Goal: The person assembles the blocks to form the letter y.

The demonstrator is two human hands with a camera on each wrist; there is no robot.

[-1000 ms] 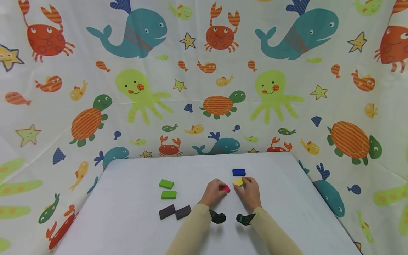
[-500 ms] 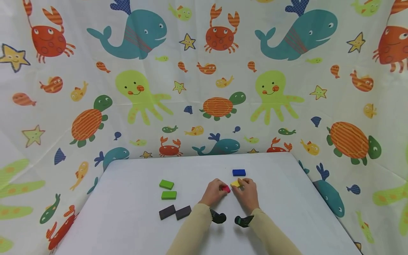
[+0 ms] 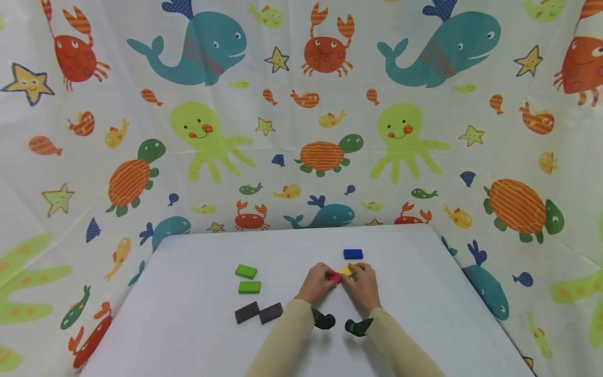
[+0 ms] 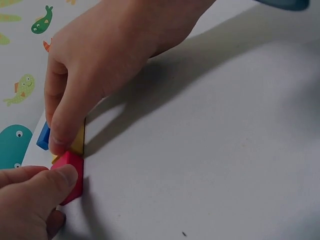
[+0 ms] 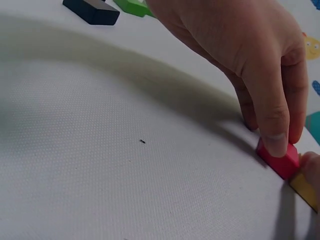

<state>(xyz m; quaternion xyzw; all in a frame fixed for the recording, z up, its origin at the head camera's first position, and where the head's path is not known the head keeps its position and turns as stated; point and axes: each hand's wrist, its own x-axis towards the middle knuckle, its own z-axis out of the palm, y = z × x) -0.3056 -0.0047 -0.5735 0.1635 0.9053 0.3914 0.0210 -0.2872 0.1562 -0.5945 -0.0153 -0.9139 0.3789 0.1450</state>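
Observation:
My left hand (image 3: 316, 284) pinches a small red block (image 3: 335, 278) on the white table, thumb on its near face. Opposite it, my right hand (image 3: 361, 287) grips a yellow block (image 3: 345, 271) between thumb and fingers. In the left wrist view the end of the yellow block (image 4: 79, 142) meets the red block (image 4: 79, 165), with my right fingertips right at the join. From the right wrist, the red block (image 5: 282, 166) and the yellow block (image 5: 303, 191) lie in a row along the table. Fingers partly cover both blocks.
A blue block (image 3: 353, 254) lies just beyond the hands. To the left are two green blocks (image 3: 249, 287) and two dark blocks (image 3: 270, 313). Behind the white table (image 3: 179, 293) hangs a cloth (image 3: 292, 157) printed with sea animals.
My right hand has slid the yellow block leftward, up to the red block. My left hand has stayed in place, holding the red block.

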